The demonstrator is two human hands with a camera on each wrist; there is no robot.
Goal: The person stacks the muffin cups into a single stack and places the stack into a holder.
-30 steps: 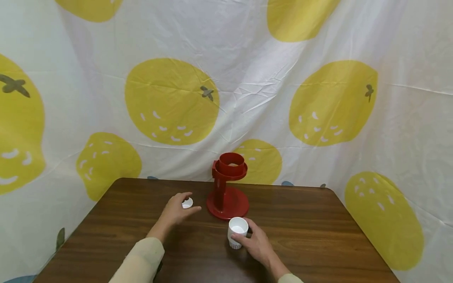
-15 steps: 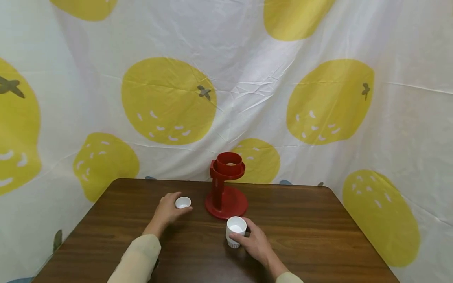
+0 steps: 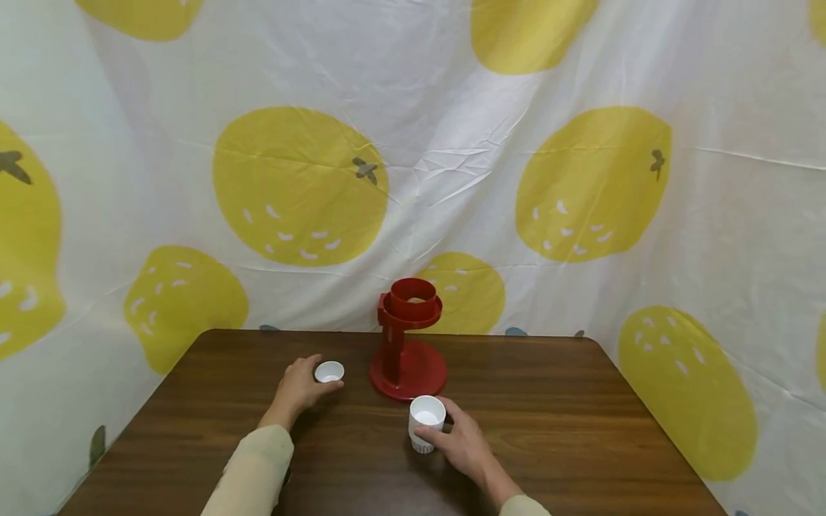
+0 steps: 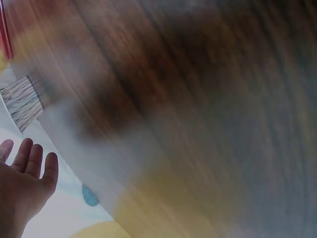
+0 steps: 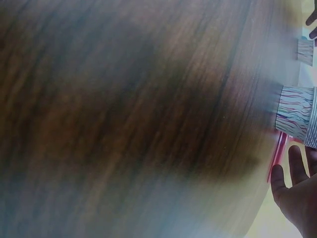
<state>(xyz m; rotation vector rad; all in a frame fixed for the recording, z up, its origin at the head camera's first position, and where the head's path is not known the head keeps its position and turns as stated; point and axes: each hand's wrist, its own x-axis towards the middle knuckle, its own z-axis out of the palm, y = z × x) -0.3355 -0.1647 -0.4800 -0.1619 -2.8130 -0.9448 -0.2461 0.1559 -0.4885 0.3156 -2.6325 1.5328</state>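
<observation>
Here, we see right hand (image 3: 466, 446) fingers wrapped round white paper cup (image 3: 425, 423), near centre of counter (image 3: 581, 430); light, crushable, best gripped mid-wall. Left hand (image 3: 298, 385) pinches small white cup (image 3: 329, 371), left of red stand (image 3: 406, 344).

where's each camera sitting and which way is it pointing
Head: on the person's head, facing forward and down at the table, red stand and lemon-print sheet; shows both forearms, left hand on a small cup, right hand round a cup.
Left wrist: low by the blurred table top; shows the left palm.
Right wrist: low along the table; shows right fingers.
Shared: both wrist views catch the patterned cup.
</observation>
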